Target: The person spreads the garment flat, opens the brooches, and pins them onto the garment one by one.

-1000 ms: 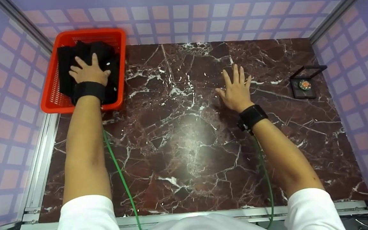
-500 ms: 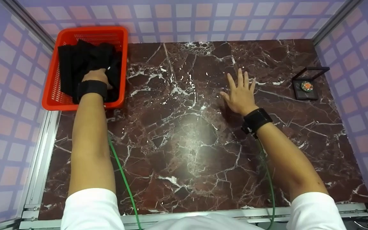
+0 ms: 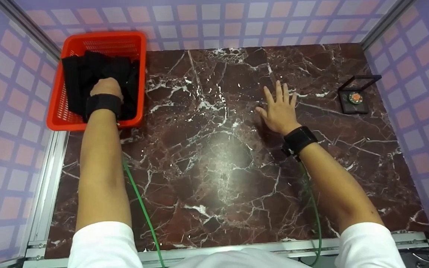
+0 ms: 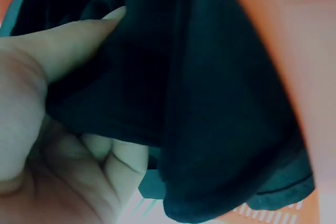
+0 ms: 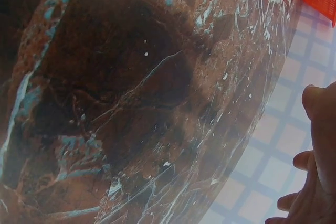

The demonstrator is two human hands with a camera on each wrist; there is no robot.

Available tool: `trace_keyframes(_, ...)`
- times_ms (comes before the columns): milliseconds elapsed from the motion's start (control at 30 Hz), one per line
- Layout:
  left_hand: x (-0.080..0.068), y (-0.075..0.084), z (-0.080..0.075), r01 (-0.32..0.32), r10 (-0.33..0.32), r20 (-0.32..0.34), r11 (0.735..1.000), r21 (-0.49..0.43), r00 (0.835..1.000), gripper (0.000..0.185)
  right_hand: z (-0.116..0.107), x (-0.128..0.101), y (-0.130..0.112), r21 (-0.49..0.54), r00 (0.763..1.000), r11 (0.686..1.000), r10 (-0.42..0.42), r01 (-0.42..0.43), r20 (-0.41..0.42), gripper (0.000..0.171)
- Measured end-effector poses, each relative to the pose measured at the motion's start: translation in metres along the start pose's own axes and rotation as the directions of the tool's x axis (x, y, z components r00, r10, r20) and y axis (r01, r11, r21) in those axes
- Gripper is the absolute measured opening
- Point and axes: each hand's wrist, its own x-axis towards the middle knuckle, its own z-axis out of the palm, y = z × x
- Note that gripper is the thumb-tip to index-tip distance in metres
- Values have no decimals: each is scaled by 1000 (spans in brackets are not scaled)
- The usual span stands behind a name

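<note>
Black cloth, apparently a garment [image 3: 116, 69], lies bunched in a red plastic basket [image 3: 143, 74] at the back left. My left hand [image 3: 106, 87] reaches into the basket and grips a fold of this cloth. In the left wrist view, the thumb [image 4: 68, 45] presses on the fabric [image 4: 220, 87] from one side while curled fingers [image 4: 123, 166] sit behind it. My right hand [image 3: 280, 113], fingers straight and spread, is over the marbled tabletop [image 3: 199, 167] right of centre; in the right wrist view its fingers show at the right edge.
A small black open frame or stand [image 3: 359, 83] with a round, patterned orange-and-green piece [image 3: 355, 98] stands at the right. Green cables [image 3: 142, 201] run from both wrists toward the front edge. Checkered walls [image 3: 237, 22] enclose the back and sides.
My left hand, spread over the black cloth a second ago, has closed its fingers on it down in the basket. The right hand has shifted slightly and stays spread.
</note>
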Motion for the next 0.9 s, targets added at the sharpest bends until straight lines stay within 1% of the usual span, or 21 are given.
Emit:
trace_keyframes(133,-4,-1,-11,2,-4,-64,1000,-26,998,45,0,-1,1,-9,1000,1000,-1,1,4,76)
trace_keyframes(200,-6,-1,-17,-19,16,-108,999,-29,994,44,0,-1,1,-14,1000,1000,0,0,6,77)
trace_keyframes(267,-8,0,-22,-42,38,-158,999,-21,987,42,0,-1,1,-20,1000,1000,3,-3,9,77)
trace_keyframes(367,-9,4,-27,-76,68,-230,997,-25,971,41,1,-1,0,-22,1000,1000,1,-1,10,76)
trace_keyframes(433,-10,8,-29,-88,73,-270,995,-46,960,43,2,-1,-1,-24,1000,1000,-2,2,8,76)
trace_keyframes(533,-9,14,-29,-108,71,-335,990,-93,940,48,2,-1,-2,-34,1000,999,-10,10,-1,76)
trace_keyframes(633,-8,17,-30,-114,62,-383,987,-113,922,50,2,-3,-2,-41,1000,999,-14,14,-12,77)
trace_keyframes(667,-8,17,-30,-111,57,-391,987,-116,919,51,3,-3,-2,-42,1000,999,-15,15,-14,77)
trace_keyframes(700,-7,17,-31,-104,50,-390,988,-118,920,51,3,-4,-2,-43,1000,999,-15,14,-13,77)
trace_keyframes(867,-6,6,-30,-36,-8,-323,991,-131,946,54,3,-6,0,-36,1000,999,-6,6,1,76)
trace_keyframes(900,-6,3,-29,-24,-19,-314,991,-132,949,55,3,-7,0,-37,1000,999,-5,5,2,76)
